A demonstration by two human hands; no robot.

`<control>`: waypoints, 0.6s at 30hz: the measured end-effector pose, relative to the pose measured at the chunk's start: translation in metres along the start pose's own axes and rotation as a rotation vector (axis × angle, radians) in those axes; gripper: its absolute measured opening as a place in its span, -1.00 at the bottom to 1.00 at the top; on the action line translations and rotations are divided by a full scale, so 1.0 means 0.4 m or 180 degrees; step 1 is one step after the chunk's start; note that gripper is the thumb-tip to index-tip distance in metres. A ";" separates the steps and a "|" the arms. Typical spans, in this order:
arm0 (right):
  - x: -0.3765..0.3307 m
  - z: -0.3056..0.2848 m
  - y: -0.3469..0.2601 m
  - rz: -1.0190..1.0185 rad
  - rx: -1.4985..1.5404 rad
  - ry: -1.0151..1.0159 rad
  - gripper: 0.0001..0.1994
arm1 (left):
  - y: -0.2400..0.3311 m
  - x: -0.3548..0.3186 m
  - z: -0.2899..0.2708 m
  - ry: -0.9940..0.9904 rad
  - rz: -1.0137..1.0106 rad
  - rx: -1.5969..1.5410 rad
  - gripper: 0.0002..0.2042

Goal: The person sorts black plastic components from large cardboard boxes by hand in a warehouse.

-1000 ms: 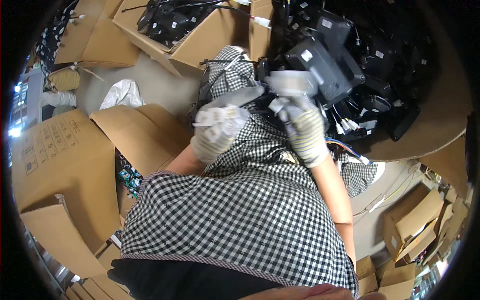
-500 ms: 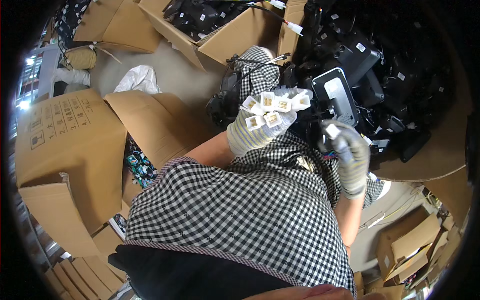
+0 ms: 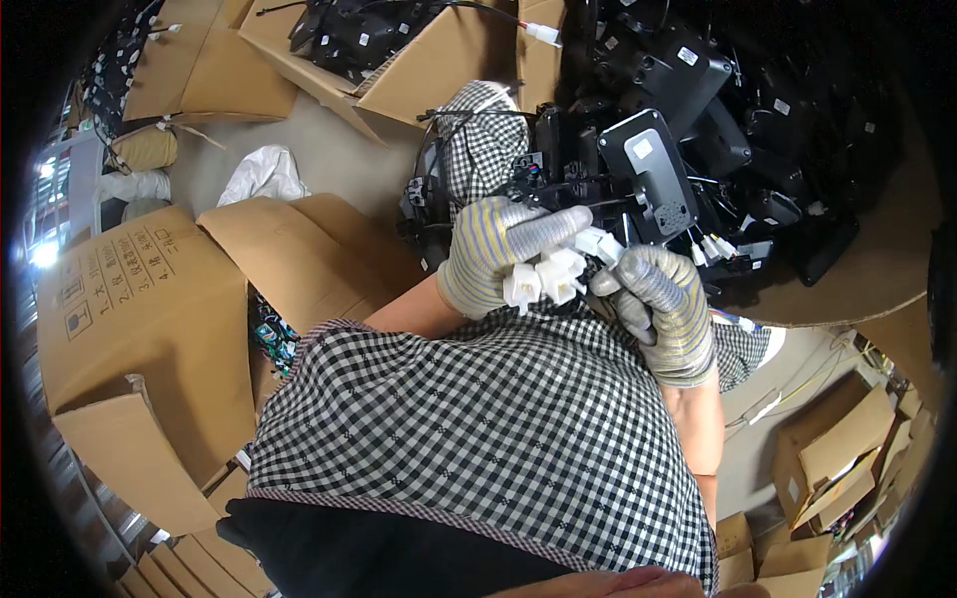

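Observation:
In my left hand (image 3: 488, 254), in a striped knit glove, a bunch of white plastic plug connectors (image 3: 546, 279) is gripped, with the thumb laid across the top. My gloved right hand (image 3: 666, 311) has come up against its right side, fingers closed at a white connector (image 3: 598, 246) by the left thumb tip. Those fingers partly hide that connector's lower end. Just beyond both hands lies a black device (image 3: 650, 174) with a flat, rounded panel, a pale label and a patch of small holes. Several white-tipped leads (image 3: 710, 247) lie beside it.
Black plastic units fill a large carton (image 3: 877, 284) at the right. More units sit in an open box (image 3: 449, 70) ahead. To the left stands a big carton (image 3: 150, 329) with raised flaps and small wired parts (image 3: 274, 334) inside. Flattened boxes (image 3: 837, 453) lie lower right.
My right hand has moved left and brought its white connector to the bunch. My left hand has turned, so the connectors point nearer to me. The view has shifted slightly.

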State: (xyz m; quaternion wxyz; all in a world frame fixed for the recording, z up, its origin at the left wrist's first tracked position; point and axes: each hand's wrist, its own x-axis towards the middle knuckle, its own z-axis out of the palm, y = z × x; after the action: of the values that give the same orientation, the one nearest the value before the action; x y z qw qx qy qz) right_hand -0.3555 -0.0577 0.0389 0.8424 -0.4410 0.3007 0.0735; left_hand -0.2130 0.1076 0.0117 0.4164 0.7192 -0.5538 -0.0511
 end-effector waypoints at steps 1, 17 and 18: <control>0.000 -0.007 0.015 0.0009 0.0084 -0.0009 -0.60 | -0.007 0.001 0.003 0.0106 0.0315 0.0361 -0.61; 0.074 -0.054 0.056 -0.2510 -0.3752 0.1544 -0.75 | -0.053 -0.061 0.008 -0.0810 -0.0727 -0.1118 -0.62; 0.082 -0.057 0.041 -0.2307 -0.4539 0.1675 -0.72 | -0.059 -0.068 0.019 -0.0685 -0.0816 -0.1236 -0.61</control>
State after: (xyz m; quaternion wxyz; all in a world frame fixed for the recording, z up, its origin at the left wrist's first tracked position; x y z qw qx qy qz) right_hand -0.3455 -0.0703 -0.0011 0.2360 -0.9395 0.2087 -0.1344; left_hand -0.2094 0.1274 -0.0193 0.4755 0.6805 -0.4791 -0.2851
